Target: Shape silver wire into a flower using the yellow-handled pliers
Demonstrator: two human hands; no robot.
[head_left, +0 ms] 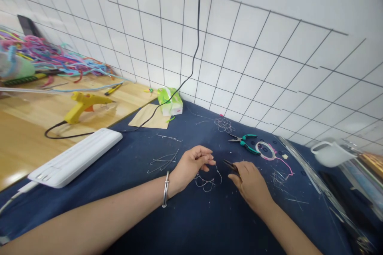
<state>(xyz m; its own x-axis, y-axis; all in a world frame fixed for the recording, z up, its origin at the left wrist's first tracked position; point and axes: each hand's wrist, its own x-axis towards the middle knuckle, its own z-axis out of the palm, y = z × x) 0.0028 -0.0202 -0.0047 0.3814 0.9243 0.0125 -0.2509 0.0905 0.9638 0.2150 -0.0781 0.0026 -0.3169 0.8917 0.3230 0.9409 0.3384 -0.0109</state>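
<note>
both sets of fingers are closed: left hand (191, 164) pinches the looped wire (205, 183), right hand (250, 182) grips dark pliers (231, 165).

The right hand (251, 184) hides all but the dark tip of its tool (231, 164), so its kind is unclear. The left hand (191, 165) curls over where it pinches the wire (205, 183). At the tabletop's far left corner the coloured cords (44, 56) run out of view. The white cup (329, 153) at the right edge is blurred.

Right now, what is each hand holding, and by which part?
The left hand pinches the looped wire at its upper end. The right hand holds dark pliers by the handles, with only the tips showing.
</note>
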